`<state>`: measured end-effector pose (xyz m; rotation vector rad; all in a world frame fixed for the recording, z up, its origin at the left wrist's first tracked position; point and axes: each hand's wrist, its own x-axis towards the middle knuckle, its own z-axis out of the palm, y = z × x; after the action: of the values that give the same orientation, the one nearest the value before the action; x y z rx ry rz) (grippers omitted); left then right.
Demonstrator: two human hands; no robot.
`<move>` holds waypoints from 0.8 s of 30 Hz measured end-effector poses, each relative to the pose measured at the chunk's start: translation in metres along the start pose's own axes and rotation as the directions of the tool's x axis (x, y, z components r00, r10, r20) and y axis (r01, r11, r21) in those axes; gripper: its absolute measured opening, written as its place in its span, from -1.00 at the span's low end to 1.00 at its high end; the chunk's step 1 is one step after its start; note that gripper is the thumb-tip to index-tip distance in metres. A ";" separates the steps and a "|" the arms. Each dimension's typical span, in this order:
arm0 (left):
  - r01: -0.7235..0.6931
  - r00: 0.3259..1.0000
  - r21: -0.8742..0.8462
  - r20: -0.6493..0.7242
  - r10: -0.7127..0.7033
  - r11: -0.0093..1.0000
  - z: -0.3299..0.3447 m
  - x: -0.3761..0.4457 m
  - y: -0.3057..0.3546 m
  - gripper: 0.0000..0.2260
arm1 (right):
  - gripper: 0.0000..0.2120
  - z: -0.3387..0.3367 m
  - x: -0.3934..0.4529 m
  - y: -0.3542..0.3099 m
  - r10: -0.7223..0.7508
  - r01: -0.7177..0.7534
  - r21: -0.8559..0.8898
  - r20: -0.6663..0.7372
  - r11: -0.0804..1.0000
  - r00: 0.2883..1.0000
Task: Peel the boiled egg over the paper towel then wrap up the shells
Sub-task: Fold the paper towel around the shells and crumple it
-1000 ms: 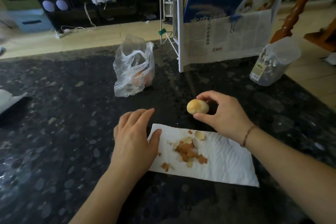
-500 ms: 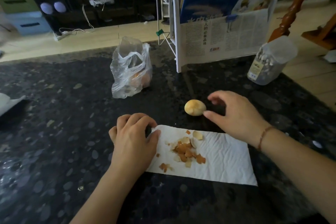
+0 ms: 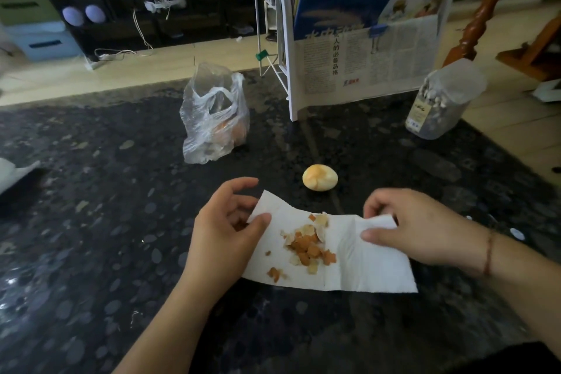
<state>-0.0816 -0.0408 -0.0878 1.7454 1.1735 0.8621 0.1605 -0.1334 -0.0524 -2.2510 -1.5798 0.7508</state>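
Observation:
A white paper towel (image 3: 358, 264) lies on the dark speckled counter with a pile of brown eggshell pieces (image 3: 308, 244) near its middle. My left hand (image 3: 226, 228) pinches the towel's far left corner, which is lifted off the counter. My right hand (image 3: 416, 228) pinches the far right corner, also raised. The peeled boiled egg (image 3: 319, 177) rests alone on the counter just beyond the towel, between the two hands and touched by neither.
A clear plastic bag (image 3: 212, 118) with something orange inside stands behind the egg to the left. A white rack holding newspapers (image 3: 358, 48) stands at the back. A clear plastic jar (image 3: 437, 103) sits at the right, near the counter's edge.
My right hand let go of the egg, left it on the counter and came back to the towel's right corner. My left hand went from pressing the towel to lifting its left corner.

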 end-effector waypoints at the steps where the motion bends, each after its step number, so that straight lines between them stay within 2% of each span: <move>1: 0.011 1.000 -0.038 -0.002 -0.011 0.999 0.001 0.000 0.000 -0.60 | -0.87 -0.003 0.002 -0.006 0.007 -0.005 0.181 -0.012 0.983 1.000; 2: 0.022 1.000 -0.065 -0.002 -0.022 0.998 0.002 0.000 0.001 -0.60 | -0.86 -0.004 0.004 -0.014 0.028 -0.023 0.371 -0.009 0.928 1.000; 4: 0.037 0.999 -0.097 0.005 -0.037 0.995 0.003 -0.001 0.002 -0.61 | -0.83 0.002 0.008 -0.029 0.057 -0.063 0.683 0.032 0.727 0.998; 6: 0.043 0.999 -0.106 0.008 -0.042 0.994 0.004 -0.001 0.001 -0.64 | -0.82 0.017 0.009 -0.043 0.061 -0.035 0.811 0.000 0.583 0.998; 7: 0.042 0.999 -0.110 0.011 -0.041 0.993 0.004 -0.002 0.001 -0.65 | -0.82 0.026 0.009 -0.048 0.057 0.008 0.814 -0.051 0.581 0.997; 9: 0.029 0.999 -0.132 0.018 -0.027 0.991 0.004 -0.004 0.001 -0.69 | -0.71 0.044 0.008 -0.052 0.004 0.115 0.738 -0.158 0.665 0.987; 11: 0.020 1.000 -0.153 0.013 -0.018 0.988 0.004 -0.006 0.003 -0.76 | -0.55 0.056 0.005 -0.051 -0.057 0.175 0.684 -0.191 0.708 0.980; 13: 0.014 1.000 -0.212 0.015 -0.011 0.977 0.003 -0.008 0.004 -0.79 | -0.63 0.063 0.002 -0.048 -0.112 0.206 0.623 -0.188 0.755 0.976; 15: 0.025 0.997 -0.271 0.082 -0.003 0.962 0.002 -0.010 0.004 -0.64 | -0.74 0.066 0.000 -0.044 -0.175 0.241 0.498 -0.176 0.833 0.969; 18: -0.058 0.989 -0.126 0.126 0.074 0.990 0.006 -0.011 -0.001 -0.52 | -0.75 0.062 0.003 -0.037 -0.224 0.287 0.239 -0.258 0.928 0.940; 20: -0.140 0.983 0.000 0.123 0.139 0.990 0.008 -0.012 -0.003 -0.49 | -0.73 0.061 0.003 -0.035 -0.201 0.231 0.067 -0.301 0.971 0.932; 22: -0.227 0.962 0.077 0.170 0.212 0.971 0.007 -0.011 -0.004 -0.45 | -0.69 0.064 0.002 -0.034 -0.155 0.144 -0.058 -0.277 0.988 0.948; 24: -0.359 0.913 0.133 0.256 0.318 0.924 0.007 -0.011 -0.007 -0.44 | -0.71 0.067 0.001 -0.034 -0.152 0.123 -0.132 -0.240 0.984 0.959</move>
<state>-0.0819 -0.0519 -0.0979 2.1760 0.8250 0.7439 0.0964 -0.1242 -0.0903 -2.1834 -1.6712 0.3315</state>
